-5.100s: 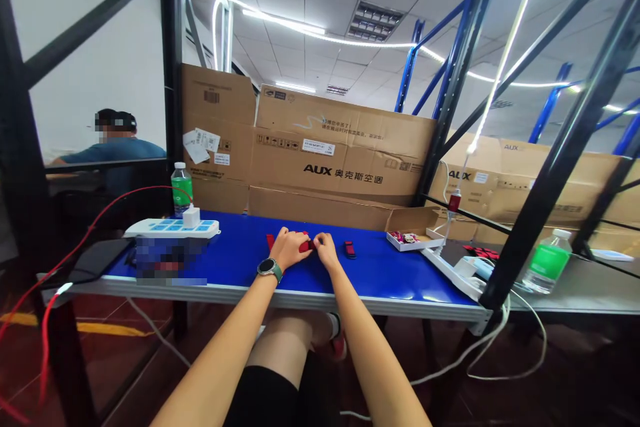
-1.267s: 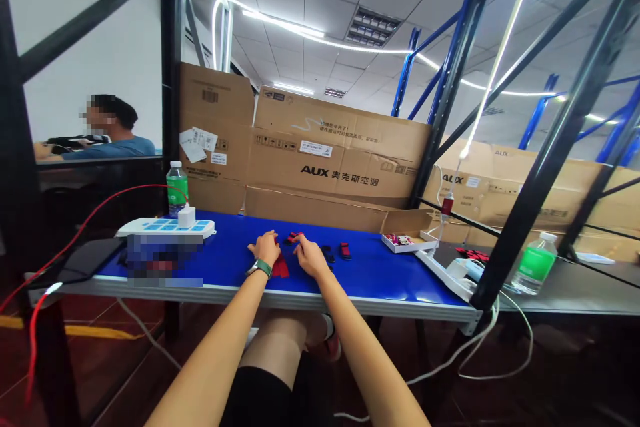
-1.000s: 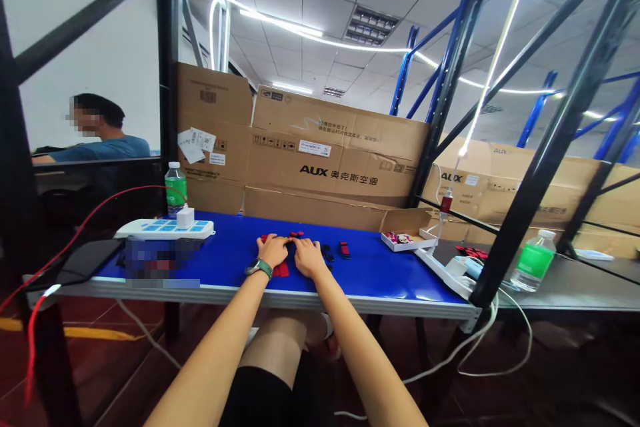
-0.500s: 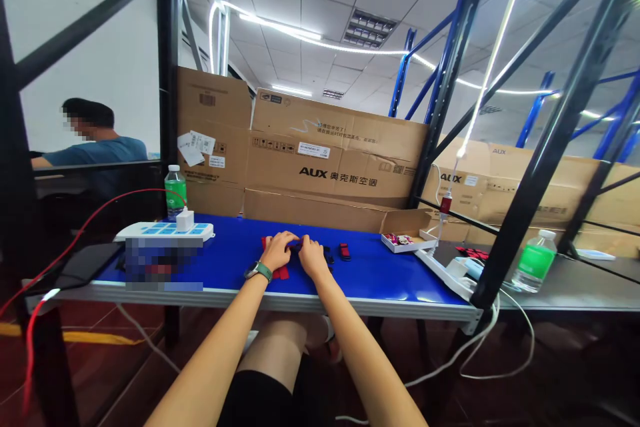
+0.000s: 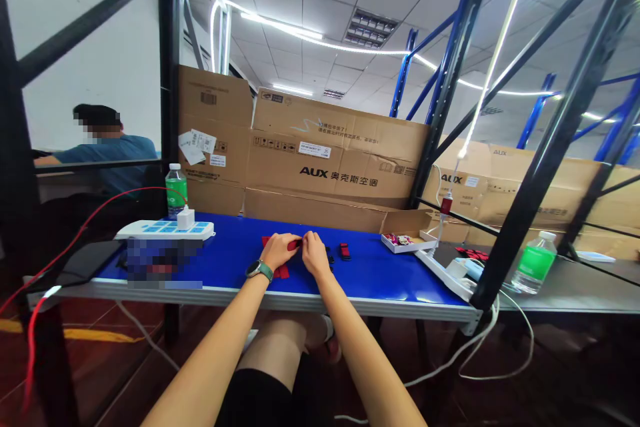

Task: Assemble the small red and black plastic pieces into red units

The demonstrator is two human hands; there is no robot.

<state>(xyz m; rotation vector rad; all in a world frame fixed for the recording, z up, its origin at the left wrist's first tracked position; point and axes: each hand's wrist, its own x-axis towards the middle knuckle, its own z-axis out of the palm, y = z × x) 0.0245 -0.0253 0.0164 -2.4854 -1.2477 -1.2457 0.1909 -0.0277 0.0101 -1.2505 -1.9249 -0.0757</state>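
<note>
My left hand [image 5: 280, 252], with a green-banded watch on its wrist, is closed on a small red and black strap-like piece [image 5: 293, 245]. The fingers of my right hand [image 5: 313, 255] are pinched together at the right end of that same piece, which is mostly hidden by both hands. Flat red strips [image 5: 283, 271] lie on the blue tabletop beneath and beside my left hand. Just right of my right hand are small black parts [image 5: 330, 257], too small to name. Farther right lies a folded red and black strap piece [image 5: 345, 251].
An open white box [image 5: 400, 243] of small parts stands at the back right, near a white power strip [image 5: 445, 275]. Another power strip [image 5: 165, 230] and a green-labelled bottle [image 5: 176, 192] are at left. Cardboard [image 5: 330, 153] walls the back. A person [image 5: 115, 160] sits beyond the left post.
My hands have lifted slightly and turned inward, and the red of the piece between them now shows. The person at left has shifted to the right.
</note>
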